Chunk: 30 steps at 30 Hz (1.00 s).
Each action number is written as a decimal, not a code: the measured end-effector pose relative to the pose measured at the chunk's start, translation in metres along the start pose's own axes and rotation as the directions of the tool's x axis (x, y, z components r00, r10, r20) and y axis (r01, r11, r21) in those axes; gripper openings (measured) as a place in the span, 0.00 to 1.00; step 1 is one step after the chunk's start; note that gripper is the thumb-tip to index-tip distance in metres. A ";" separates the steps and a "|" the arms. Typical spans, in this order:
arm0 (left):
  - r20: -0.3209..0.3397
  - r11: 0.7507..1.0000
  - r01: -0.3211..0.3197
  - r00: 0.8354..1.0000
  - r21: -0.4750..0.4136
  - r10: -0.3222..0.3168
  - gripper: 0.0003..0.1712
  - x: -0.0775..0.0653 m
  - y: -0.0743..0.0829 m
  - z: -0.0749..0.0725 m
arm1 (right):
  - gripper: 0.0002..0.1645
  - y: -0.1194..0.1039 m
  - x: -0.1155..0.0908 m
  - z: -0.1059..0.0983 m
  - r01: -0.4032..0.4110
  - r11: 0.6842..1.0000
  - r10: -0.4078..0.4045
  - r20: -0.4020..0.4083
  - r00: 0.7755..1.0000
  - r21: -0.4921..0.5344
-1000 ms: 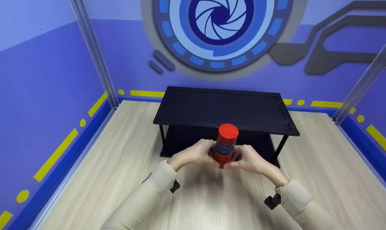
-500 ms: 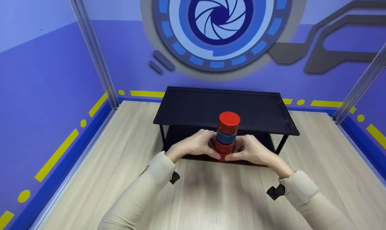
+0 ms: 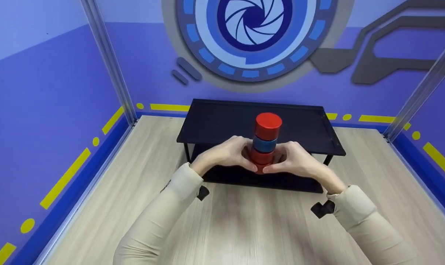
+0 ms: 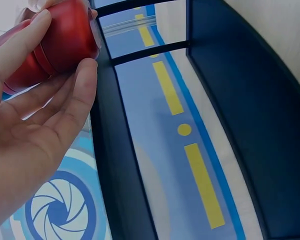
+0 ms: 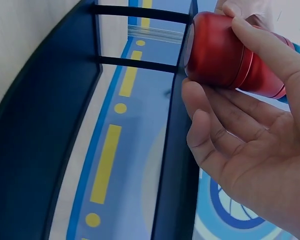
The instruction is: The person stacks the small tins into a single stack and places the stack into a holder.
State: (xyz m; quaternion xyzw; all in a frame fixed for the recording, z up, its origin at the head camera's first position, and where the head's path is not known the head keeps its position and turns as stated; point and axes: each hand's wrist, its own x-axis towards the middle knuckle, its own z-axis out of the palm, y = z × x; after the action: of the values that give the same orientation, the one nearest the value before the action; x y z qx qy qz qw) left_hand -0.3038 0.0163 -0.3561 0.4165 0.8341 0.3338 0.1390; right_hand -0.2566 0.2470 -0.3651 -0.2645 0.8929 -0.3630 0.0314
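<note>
Both hands hold a tall red canister with a blue band (image 3: 265, 144) upright between them, in front of and above the black two-tier shelf (image 3: 226, 121). From the left, the left hand (image 3: 232, 152) grips its lower part with thumb and fingers. The right hand (image 3: 296, 160) grips the same part from the right, the two thumbs almost meeting at the front. The left wrist view shows the canister's red lower end (image 4: 70, 35) between thumb and fingers. In the right wrist view its red base (image 5: 215, 50) lies against the right thumb and fingers, with the shelf's edge beyond.
The shelf's lower tier (image 3: 244, 178) shows beneath the hands, and thin black posts (image 3: 328, 159) carry the top. It stands on a light wood table (image 3: 251, 228) against a blue printed wall (image 3: 148, 66). Metal profiles (image 3: 110, 59) mark the corners.
Both hands have raised the canister and brought it farther forward, from in front of the shelf to overlapping its top tier in the head view. The grip stays the same.
</note>
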 end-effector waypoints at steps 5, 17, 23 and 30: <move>-0.001 1.000 -0.019 1.000 -0.002 0.019 0.26 0.004 0.003 -0.011 | 0.24 -0.004 0.006 -0.008 -0.004 1.000 0.004 -0.010 1.000 -0.005; -0.019 1.000 -0.026 0.999 0.009 0.026 0.27 0.021 0.004 -0.032 | 0.25 -0.006 0.025 -0.026 -0.033 0.999 0.033 -0.045 0.998 0.003; -0.008 1.000 -0.005 1.000 -0.006 0.005 0.29 0.031 -0.001 -0.040 | 0.24 0.001 0.034 -0.030 -0.054 0.999 0.054 -0.062 0.997 0.011; -0.015 0.999 0.006 1.000 -0.037 -0.006 0.28 0.042 -0.010 -0.046 | 0.26 0.008 0.046 -0.031 -0.086 0.995 0.089 -0.069 0.994 0.045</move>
State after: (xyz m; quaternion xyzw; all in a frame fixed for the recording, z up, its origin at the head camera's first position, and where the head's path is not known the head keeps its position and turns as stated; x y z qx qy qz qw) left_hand -0.3589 0.0247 -0.3274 0.4088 0.8300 0.3520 0.1416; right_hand -0.3075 0.2490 -0.3414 -0.2111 0.8964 -0.3892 0.0210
